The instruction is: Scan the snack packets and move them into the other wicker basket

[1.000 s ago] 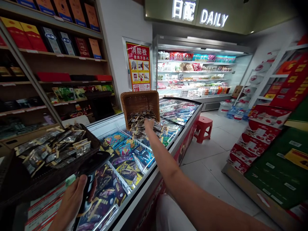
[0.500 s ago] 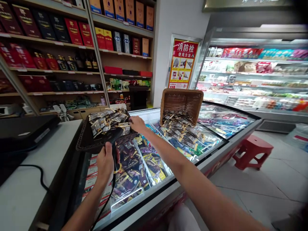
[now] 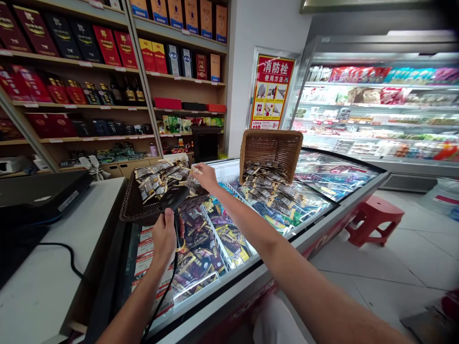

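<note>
Barcode scanner (image 3: 174,199) and small clear packet (image 3: 194,183) above a chest freezer (image 3: 229,300).
Left hand (image 3: 165,236) grips the scanner's handle; right hand (image 3: 205,177) pinches the packet at the right end of the packet-filled dark wicker basket (image 3: 129,203).

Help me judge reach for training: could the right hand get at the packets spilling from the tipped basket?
Probably yes: the tipped basket opens toward the camera and nothing seems to block its packets, though the right hand holds another packet.

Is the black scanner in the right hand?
No, the left hand grips the black scanner by its handle, while the right hand holds a small packet.
</note>
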{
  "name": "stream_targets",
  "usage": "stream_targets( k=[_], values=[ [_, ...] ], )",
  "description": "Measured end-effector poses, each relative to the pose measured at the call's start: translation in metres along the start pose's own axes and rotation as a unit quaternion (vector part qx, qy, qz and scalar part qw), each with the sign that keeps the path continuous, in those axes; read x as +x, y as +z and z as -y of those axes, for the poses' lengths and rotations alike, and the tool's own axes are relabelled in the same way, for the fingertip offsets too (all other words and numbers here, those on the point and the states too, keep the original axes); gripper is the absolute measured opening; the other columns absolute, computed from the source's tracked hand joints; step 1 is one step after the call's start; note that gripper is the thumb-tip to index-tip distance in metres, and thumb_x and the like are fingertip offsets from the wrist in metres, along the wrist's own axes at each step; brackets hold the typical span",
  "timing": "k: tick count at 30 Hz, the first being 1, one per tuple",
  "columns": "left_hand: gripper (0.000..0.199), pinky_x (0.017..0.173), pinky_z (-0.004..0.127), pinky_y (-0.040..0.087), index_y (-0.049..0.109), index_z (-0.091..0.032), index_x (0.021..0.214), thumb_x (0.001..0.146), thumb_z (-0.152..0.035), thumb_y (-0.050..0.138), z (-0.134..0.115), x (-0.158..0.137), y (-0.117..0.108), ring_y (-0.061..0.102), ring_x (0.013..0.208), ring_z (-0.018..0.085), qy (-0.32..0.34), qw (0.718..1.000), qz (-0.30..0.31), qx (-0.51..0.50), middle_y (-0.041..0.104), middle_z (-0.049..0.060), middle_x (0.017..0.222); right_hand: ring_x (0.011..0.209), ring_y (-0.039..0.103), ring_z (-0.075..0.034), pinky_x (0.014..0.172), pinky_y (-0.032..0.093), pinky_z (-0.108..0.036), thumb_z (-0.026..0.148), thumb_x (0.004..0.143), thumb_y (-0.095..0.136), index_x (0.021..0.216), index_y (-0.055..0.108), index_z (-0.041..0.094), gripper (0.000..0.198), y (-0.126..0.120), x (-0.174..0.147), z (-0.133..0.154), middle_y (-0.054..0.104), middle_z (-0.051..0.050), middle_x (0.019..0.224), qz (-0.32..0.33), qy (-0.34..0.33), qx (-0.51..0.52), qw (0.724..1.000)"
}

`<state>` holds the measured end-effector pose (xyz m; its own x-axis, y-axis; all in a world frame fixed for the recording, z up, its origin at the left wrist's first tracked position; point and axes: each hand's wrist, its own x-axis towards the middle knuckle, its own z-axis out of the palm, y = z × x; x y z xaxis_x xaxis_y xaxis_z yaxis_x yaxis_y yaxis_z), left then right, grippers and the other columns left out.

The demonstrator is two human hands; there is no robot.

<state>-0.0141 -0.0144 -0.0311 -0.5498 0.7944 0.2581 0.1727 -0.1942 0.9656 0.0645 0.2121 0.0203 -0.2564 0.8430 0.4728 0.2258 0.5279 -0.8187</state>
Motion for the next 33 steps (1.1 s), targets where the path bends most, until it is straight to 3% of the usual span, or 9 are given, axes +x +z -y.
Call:
stream_targets(
  k=[3,6,9,14,20,27,33],
  values=[
    [0.08,0.042,0.028,0.041,0.058,-0.021,0.095,0.075,-0.099,0.058,-0.007,-0.002,0.002,0.06,0.05,0.019,-0.026,0.996,0.059,-0.065,0.063,0.0,0.063,0.086,0.066,-0.02,0.074,0.052,-0.029,0.043,0.083,0.081,0.097,0.078,0.023,0.025,-0.041,-0.028,-0.008,0.076,-0.003,0.094,-0.117,0.06,0.142,0.981],
    [0.091,0.039,0.028,0.04,0.062,-0.019,0.098,0.069,-0.104,0.057,-0.013,-0.006,0.003,0.056,0.046,0.017,-0.051,0.983,0.158,-0.073,0.062,0.0,0.061,0.069,0.057,-0.016,0.06,0.047,-0.029,0.051,0.079,0.081,0.098,0.079,0.02,0.036,-0.074,-0.057,-0.028,0.073,-0.003,0.086,-0.164,0.125,0.231,0.951],
    [0.088,0.041,0.026,0.039,0.065,-0.017,0.095,0.072,-0.103,0.057,-0.012,-0.011,0.004,0.049,0.045,0.013,-0.045,0.973,0.222,-0.05,0.06,0.0,0.06,0.061,0.049,-0.013,0.054,0.045,-0.029,0.049,0.075,0.083,0.095,0.077,0.02,0.036,-0.089,-0.075,-0.049,0.071,-0.003,0.086,-0.209,0.157,0.288,0.921],
    [0.08,0.044,0.024,0.036,0.067,-0.017,0.085,0.08,-0.097,0.057,-0.008,-0.018,0.009,0.045,0.045,0.012,-0.024,0.967,0.254,-0.01,0.056,0.0,0.055,0.063,0.051,-0.013,0.054,0.046,-0.029,0.05,0.074,0.083,0.093,0.075,0.021,0.035,-0.089,-0.077,-0.062,0.072,-0.004,0.092,-0.237,0.168,0.318,0.903],
    [0.078,0.045,0.025,0.033,0.064,-0.018,0.078,0.085,-0.095,0.053,-0.004,-0.018,0.009,0.044,0.046,0.013,-0.02,0.965,0.26,0.02,0.054,0.001,0.052,0.064,0.052,-0.013,0.055,0.046,-0.028,0.052,0.076,0.083,0.094,0.075,0.02,0.038,-0.084,-0.076,-0.057,0.07,-0.003,0.087,-0.202,0.169,0.304,0.916],
    [0.073,0.046,0.026,0.04,0.061,-0.02,0.078,0.091,-0.091,0.046,-0.001,-0.014,0.005,0.044,0.047,0.014,-0.006,0.961,0.269,0.061,0.056,0.001,0.055,0.071,0.058,-0.016,0.054,0.049,-0.029,0.049,0.082,0.083,0.095,0.075,0.023,0.029,-0.082,-0.082,-0.052,0.075,-0.006,0.099,-0.192,0.16,0.292,0.923],
    [0.077,0.047,0.029,0.042,0.062,-0.021,0.077,0.083,-0.097,0.049,-0.004,-0.013,0.006,0.048,0.047,0.016,-0.025,0.962,0.263,0.076,0.057,0.002,0.054,0.059,0.05,-0.011,0.048,0.044,-0.025,0.047,0.081,0.085,0.094,0.075,0.021,0.031,-0.074,-0.075,-0.057,0.067,0.0,0.079,-0.192,0.173,0.311,0.915]
  ],
)
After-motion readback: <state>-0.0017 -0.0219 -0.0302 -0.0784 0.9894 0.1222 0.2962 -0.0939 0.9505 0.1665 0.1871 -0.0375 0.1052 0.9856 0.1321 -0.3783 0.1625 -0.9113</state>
